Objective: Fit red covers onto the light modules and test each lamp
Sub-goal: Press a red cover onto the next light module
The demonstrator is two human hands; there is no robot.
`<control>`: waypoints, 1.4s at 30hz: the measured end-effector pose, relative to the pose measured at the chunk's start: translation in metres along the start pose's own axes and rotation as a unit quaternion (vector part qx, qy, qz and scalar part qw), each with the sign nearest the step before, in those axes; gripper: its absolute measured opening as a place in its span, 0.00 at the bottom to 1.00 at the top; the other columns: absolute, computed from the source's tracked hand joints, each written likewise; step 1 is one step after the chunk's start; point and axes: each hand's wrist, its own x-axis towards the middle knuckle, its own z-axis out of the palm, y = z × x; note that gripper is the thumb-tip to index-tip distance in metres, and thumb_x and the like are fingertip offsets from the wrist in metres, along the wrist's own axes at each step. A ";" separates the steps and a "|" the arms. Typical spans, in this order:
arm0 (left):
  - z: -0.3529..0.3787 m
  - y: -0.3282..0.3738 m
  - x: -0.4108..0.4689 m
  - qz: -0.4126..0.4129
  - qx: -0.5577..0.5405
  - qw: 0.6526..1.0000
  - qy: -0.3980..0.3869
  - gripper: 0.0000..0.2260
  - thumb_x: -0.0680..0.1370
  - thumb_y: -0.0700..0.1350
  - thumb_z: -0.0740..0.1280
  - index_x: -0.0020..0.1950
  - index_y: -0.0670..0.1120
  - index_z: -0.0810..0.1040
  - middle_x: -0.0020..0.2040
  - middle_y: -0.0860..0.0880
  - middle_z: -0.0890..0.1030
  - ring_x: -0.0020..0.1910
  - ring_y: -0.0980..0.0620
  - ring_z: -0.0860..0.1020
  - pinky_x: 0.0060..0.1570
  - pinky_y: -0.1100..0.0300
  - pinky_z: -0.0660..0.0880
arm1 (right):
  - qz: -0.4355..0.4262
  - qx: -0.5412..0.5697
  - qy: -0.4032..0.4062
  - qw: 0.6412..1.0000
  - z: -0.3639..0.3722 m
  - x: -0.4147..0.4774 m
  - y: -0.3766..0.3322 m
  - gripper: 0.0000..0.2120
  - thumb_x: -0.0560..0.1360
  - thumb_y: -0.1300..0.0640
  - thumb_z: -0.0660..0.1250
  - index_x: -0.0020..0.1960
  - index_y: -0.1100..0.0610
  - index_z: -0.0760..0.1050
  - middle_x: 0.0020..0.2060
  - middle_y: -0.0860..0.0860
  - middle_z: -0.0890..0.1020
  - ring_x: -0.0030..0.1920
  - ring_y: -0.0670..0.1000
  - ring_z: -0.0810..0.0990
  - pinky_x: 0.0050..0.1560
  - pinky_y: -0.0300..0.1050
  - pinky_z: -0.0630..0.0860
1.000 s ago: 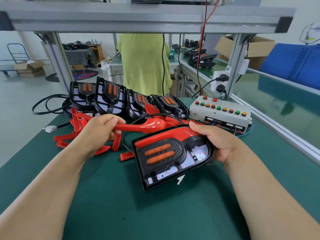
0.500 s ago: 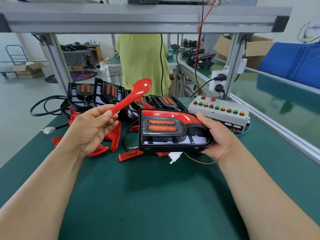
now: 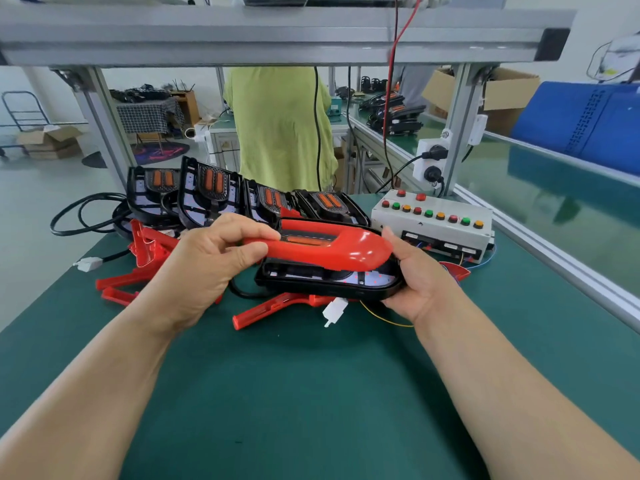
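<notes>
Red cover [image 3: 329, 252] pinched by left hand [image 3: 207, 268], light module [image 3: 329, 289] gripped by right hand [image 3: 419, 282], four modules [image 3: 207, 188] behind

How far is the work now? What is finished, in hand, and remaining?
Done: the held light module seems to carry one red strip on its far edge. In hand: the left hand holds a red cover over that module, gripped by the right hand; it is not seated. Left: four modules behind stand uncovered, loose red covers lie on the mat, and the button box awaits testing.
</notes>
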 end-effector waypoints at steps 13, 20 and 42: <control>0.014 0.007 -0.005 -0.055 0.057 0.997 -0.016 0.08 0.78 0.40 0.68 0.51 0.51 0.85 0.47 0.47 0.75 0.44 0.59 0.74 0.50 0.74 0.69 | -0.033 -0.014 0.018 0.999 0.003 0.000 0.003 0.20 0.84 0.46 0.57 0.56 0.60 0.79 0.44 0.59 0.87 0.39 0.56 0.87 0.34 0.51 0.83; 0.015 0.007 -0.006 -0.055 0.051 0.997 -0.010 0.08 0.78 0.39 0.68 0.51 0.50 0.85 0.46 0.51 0.75 0.43 0.59 0.74 0.48 0.74 0.69 | -0.047 -0.010 0.023 0.999 0.005 -0.001 0.004 0.18 0.84 0.47 0.58 0.59 0.60 0.78 0.50 0.60 0.86 0.42 0.57 0.87 0.40 0.55 0.85; 0.007 0.002 -0.005 -0.055 0.147 0.986 -0.063 0.11 0.74 0.39 0.73 0.45 0.58 0.86 0.41 0.49 0.75 0.36 0.60 0.73 0.41 0.75 0.69 | -0.052 -0.059 -0.169 0.983 -0.006 -0.006 -0.002 0.32 0.67 0.66 0.71 0.71 0.62 0.71 0.64 0.64 0.78 0.59 0.63 0.80 0.61 0.61 0.78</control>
